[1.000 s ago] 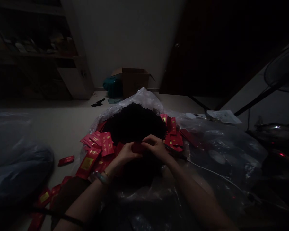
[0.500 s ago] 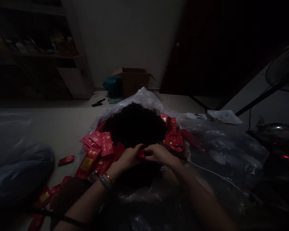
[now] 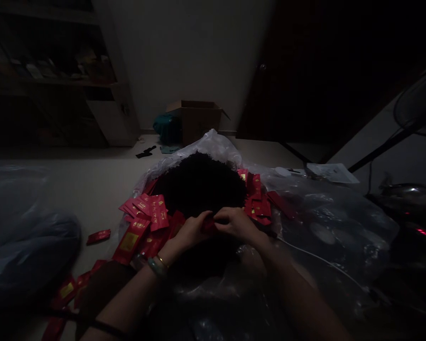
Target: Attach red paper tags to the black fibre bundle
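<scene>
The room is dim. My left hand (image 3: 190, 230) and my right hand (image 3: 236, 221) meet in front of a dark heap of loose material (image 3: 203, 182) lying on clear plastic sheeting (image 3: 315, 222). Both pinch one small red packet (image 3: 210, 226) between their fingertips. Several red packets with gold labels (image 3: 144, 220) lie scattered left of the heap, and more red packets (image 3: 257, 201) lie to its right. A bracelet sits on my left wrist.
A blue plastic bag (image 3: 28, 246) bulges at the left. An open cardboard box (image 3: 195, 116) stands by the far wall, shelves (image 3: 57, 80) at the back left. A white cable (image 3: 315, 258) crosses the plastic. A fan (image 3: 419, 102) and papers (image 3: 332, 171) are at the right.
Both hands dipped slightly toward me and then rose again, staying together on the red packet. Nothing else has moved.
</scene>
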Available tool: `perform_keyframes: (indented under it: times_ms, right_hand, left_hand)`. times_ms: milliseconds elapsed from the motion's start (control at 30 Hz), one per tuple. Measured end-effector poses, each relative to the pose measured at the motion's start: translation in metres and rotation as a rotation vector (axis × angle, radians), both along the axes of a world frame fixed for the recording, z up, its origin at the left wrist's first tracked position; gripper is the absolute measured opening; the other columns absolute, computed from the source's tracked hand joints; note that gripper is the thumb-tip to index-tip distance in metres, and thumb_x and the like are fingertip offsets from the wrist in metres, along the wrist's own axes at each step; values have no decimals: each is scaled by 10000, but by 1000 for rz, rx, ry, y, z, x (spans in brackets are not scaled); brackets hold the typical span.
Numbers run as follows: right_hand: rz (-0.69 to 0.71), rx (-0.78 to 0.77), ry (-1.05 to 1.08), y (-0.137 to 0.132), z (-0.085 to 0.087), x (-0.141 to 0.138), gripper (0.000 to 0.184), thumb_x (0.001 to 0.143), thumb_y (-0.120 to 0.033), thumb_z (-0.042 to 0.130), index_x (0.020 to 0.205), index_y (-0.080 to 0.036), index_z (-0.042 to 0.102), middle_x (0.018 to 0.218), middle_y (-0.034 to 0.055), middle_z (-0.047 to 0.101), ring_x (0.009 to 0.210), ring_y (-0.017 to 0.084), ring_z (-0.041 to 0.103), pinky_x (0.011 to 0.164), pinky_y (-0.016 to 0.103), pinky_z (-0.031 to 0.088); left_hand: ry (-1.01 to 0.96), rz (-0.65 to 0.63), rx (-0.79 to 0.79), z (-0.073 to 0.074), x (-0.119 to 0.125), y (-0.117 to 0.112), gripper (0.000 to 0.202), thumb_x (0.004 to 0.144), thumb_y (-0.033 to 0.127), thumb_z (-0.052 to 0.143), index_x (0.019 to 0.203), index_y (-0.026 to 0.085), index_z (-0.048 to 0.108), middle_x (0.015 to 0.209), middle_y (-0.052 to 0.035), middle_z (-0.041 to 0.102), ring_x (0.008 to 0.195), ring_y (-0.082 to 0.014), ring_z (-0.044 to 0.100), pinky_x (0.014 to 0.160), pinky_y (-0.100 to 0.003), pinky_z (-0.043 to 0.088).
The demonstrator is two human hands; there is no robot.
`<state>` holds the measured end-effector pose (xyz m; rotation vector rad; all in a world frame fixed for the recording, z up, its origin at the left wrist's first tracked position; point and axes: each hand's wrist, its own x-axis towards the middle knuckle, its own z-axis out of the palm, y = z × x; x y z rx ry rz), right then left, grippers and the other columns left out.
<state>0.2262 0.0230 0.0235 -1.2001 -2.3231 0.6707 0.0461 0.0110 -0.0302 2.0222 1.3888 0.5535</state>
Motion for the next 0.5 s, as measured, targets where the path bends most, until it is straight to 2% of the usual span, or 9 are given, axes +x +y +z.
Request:
perform_keyframes:
  times_ms: [100,167,300,400,500]
  right_hand:
    - [-45,16,248,7,-1,7,113,728,-219,620,784,-186,713,826,46,700,759,163,645,679,254,480]
    - [-137,1,384,13,-6,11,136,722,-275,626,777,-173,699,797,50,693,739,173,640,662,267,492]
    - [-339,-64,492,24,-14,15,226,733,-350,601,818,-154,671,722,47,666,635,168,615,560,270,490]
    - [-280,49,441,22,-12,13,231,726,-302,610,908,-169,663,921,78,643,733,169,617,590,275,507]
    - [-85,193,374,12,-3,10,254,767,-285,607,1007,-214,649,1104,89,571,956,197,585,738,314,518]
  left_hand:
    - [-120,30,18,-3,-2,2,672,652,236,730,1274,215,479,1089,-77,676,928,-237,651,803,-334,502]
    - [-202,43,29,-4,-2,4,689,619,221,752,1256,226,489,1141,-64,656,985,-235,634,862,-349,492]
    - [-324,71,41,-5,-5,8,675,594,218,766,1221,228,515,1163,-56,648,1042,-235,614,917,-369,476]
    - [-375,100,67,-7,-7,12,686,581,200,770,1218,231,517,1182,-59,637,1072,-236,599,938,-369,461]
    - [-418,116,66,-9,-8,13,680,562,221,783,1195,210,535,1143,-64,649,1037,-243,608,907,-365,472]
